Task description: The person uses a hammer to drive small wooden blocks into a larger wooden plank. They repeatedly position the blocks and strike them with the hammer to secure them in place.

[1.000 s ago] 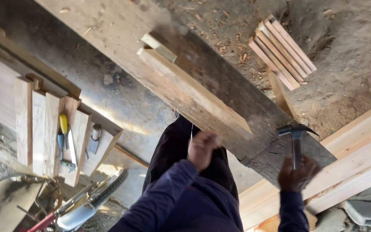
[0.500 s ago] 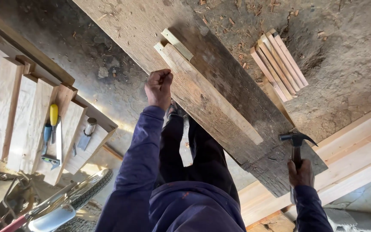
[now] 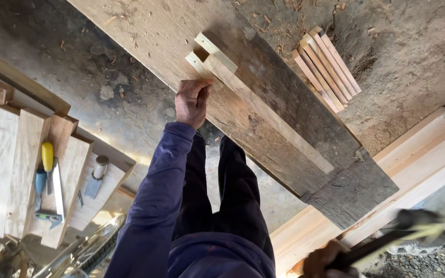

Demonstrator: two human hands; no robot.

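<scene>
Dirt floor (image 3: 418,62) strewn with sawdust and chips, with a wide weathered plank (image 3: 289,108) running diagonally across it as our bench. On it lies a long pale board (image 3: 263,121), edge up along the plank, with 1 short strip (image 3: 216,52) lying just beside its far end. Our left hand (image 3: 191,102) is curled against the board's near side close to that end, steadying it. Our right hand (image 3: 324,260) sits low at the bottom edge, well apart from the board, wrapped around a hammer (image 3: 387,239) that's blurred mid-swing. We can't see any nail, so we'd guess the fastening is barely begun. Off to the left a chisel (image 3: 97,175) rests on stacked boards (image 3: 6,154).
</scene>
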